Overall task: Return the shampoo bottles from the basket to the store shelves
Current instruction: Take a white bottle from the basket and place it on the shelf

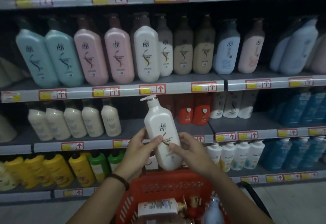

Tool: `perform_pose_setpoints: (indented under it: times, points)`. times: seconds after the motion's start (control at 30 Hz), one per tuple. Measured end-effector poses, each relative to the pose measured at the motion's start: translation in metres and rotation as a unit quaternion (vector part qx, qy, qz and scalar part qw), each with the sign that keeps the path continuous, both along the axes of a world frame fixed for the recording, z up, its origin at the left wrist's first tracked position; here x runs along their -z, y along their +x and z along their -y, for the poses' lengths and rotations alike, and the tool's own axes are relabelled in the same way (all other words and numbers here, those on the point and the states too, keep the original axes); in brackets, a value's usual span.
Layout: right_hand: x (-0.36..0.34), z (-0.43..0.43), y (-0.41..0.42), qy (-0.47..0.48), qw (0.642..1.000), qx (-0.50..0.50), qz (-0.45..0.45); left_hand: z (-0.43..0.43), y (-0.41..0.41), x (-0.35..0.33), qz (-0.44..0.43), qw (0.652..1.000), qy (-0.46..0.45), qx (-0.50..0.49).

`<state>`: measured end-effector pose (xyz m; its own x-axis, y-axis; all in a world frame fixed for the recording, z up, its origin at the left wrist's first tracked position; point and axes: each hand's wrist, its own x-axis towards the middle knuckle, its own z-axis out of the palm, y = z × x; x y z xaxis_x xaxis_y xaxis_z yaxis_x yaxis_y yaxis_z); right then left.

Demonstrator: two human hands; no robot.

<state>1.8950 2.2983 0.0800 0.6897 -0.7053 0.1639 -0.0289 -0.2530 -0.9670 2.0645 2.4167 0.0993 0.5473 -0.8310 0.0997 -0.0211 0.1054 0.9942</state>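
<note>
I hold the white shampoo bottle point(158, 123) upright above the red basket point(158, 186), my left hand point(139, 147) curled round its nine o'clock side, my right hand point(190, 151) gripping its three o'clock side.

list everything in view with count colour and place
held bottle: 1, white with pump, above the basket
basket: 1, red, bottom centre
bottles in basket: at least 2, cream and pale blue, inside
teal bottles: 2, teal, top full row, left
pink bottles: 2, pink, top full row, beside the teal
white shelf bottle: 1, white, top full row, centre
cream bottles: 5, cream, middle row, left
red bottles: 2, red, middle row, centre
yellow bottles: several, yellow, lower row, left
green bottles: 2, green, lower row, beside the yellow
price tags: many, red and yellow, shelf edges
bracelet: 1, dark, left wrist
left hand: 1, fingers grip the held bottle's left side
right hand: 1, fingers grip its right side
</note>
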Motion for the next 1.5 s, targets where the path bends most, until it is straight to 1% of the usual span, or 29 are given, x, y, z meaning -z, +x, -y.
perform_pose_setpoints:
  times: [0.1,0.2,0.27,0.37,0.43,0.5,0.6,0.7,0.83,1.0,1.17,1.27,1.4,1.43,1.5]
  points:
    - [-0.04,0.019,-0.002,-0.016,0.999,-0.039,0.005,0.007,0.005,-0.025,0.041,0.999,-0.009,0.031]
    - [-0.089,0.047,0.002,-0.065,0.996,-0.066,-0.003,0.021,0.013,-0.062,0.081,0.995,-0.032,0.056]
    - [-0.124,0.064,0.006,-0.082,0.995,-0.056,0.016,0.036,0.016,-0.092,0.111,0.99,-0.059,0.063]
    - [-0.164,0.081,0.011,-0.117,0.99,-0.027,0.072,0.061,0.017,-0.14,0.147,0.982,-0.1,0.068]
    - [-0.188,0.091,0.013,-0.15,0.985,-0.005,0.088,0.077,0.022,-0.166,0.193,0.973,-0.11,0.064]
    - [-0.209,0.108,0.016,-0.167,0.981,0.005,0.101,0.091,0.031,-0.183,0.23,0.966,-0.106,0.05]
    - [-0.234,0.135,0.023,-0.203,0.972,0.04,0.107,0.108,0.042,-0.185,0.261,0.964,-0.042,0.032]
    - [-0.238,0.157,0.039,-0.216,0.97,0.054,0.1,0.121,0.047,-0.177,0.236,0.969,-0.004,0.07]
    - [-0.223,0.177,0.067,-0.176,0.978,0.055,0.096,0.132,0.048,-0.17,0.213,0.973,0.004,0.089]
    - [-0.225,0.197,0.091,-0.172,0.98,0.088,0.038,0.144,0.048,-0.163,0.202,0.977,0.012,0.064]
    - [-0.229,0.197,0.096,-0.211,0.971,0.11,-0.007,0.146,0.039,-0.162,0.209,0.976,0.041,0.043]
    - [-0.229,0.19,0.097,-0.226,0.968,0.107,-0.033,0.143,0.035,-0.161,0.238,0.97,0.049,0.025]
    - [-0.225,0.175,0.087,-0.237,0.963,0.101,-0.081,0.127,0.041,-0.158,0.316,0.948,0.038,-0.004]
    - [-0.22,0.168,0.08,-0.24,0.96,0.113,-0.088,0.12,0.043,-0.154,0.338,0.941,0.032,-0.014]
    - [-0.203,0.152,0.065,-0.271,0.943,0.173,-0.087,0.106,0.044,-0.141,0.367,0.93,0.025,-0.016]
